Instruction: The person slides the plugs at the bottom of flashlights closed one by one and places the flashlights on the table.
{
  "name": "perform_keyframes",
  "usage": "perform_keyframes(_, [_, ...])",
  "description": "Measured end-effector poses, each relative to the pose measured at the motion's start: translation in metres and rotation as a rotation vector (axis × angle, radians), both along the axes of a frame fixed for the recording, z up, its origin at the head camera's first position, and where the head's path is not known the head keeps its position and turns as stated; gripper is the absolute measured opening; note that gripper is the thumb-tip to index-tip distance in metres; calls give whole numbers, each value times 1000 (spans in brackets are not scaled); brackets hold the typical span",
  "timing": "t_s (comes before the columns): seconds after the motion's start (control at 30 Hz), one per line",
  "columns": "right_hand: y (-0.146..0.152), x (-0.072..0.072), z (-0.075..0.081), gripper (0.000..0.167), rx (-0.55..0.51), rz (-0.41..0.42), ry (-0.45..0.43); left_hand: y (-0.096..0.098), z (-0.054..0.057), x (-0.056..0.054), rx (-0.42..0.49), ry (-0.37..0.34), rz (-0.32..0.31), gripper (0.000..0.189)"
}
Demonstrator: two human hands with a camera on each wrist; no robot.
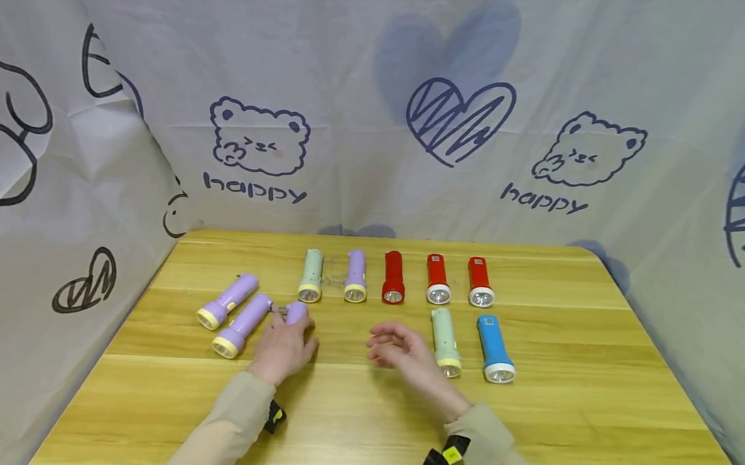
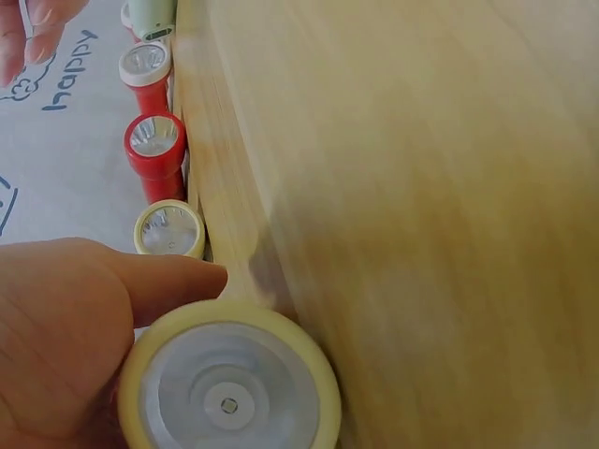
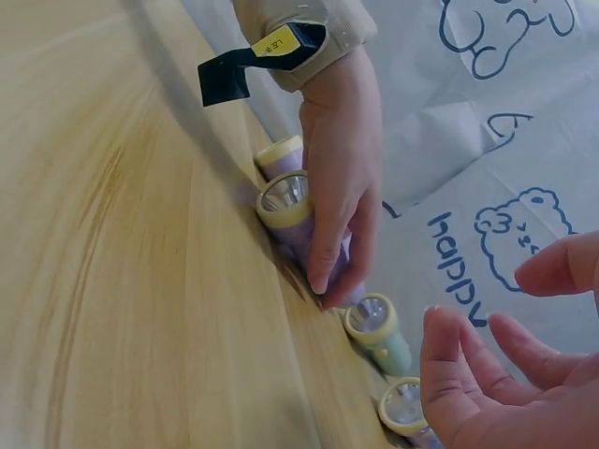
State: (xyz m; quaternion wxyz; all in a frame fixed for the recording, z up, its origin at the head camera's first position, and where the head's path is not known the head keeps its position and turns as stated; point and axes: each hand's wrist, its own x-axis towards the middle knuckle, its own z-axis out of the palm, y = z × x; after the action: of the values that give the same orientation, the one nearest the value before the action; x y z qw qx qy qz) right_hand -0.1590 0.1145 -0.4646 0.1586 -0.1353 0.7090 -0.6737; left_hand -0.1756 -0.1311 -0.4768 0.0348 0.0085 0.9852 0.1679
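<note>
My left hand grips a purple flashlight from above, hiding most of its body. Close up in the left wrist view is a flashlight's round lens with a pale yellow rim, beside the thumb. Two more purple flashlights, an outer one and an inner one, lie slanted just left of that hand. My right hand hovers over the table with loosely bent fingers and nothing in them. It is nearest to a pale green flashlight, with a blue flashlight farther right.
Along the back of the wooden table runs a row: a green flashlight, a purple flashlight, a dark red flashlight and two red flashlights with white rims. Printed white cloth hangs behind and at both sides.
</note>
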Motion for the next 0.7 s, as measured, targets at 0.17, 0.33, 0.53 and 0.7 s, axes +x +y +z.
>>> perform_keyframes(0.17, [-2, 0, -2, 40, 2, 16, -25, 0, 1, 0, 9, -10, -11, 30])
perform_keyframes(0.33, [-1, 1, -5, 41, 8, 32, -27, 0, 2, 3, 60, -35, -34, 28])
perform_keyframes(0.53, [3, 2, -7, 40, 24, 6, -37, 4, 4, 6, 184, -46, -76, 33])
perform_keyframes(0.7, [9, 3, -6, 40, 32, -15, -38, 9, 10, 7, 320, 0, -120, 49])
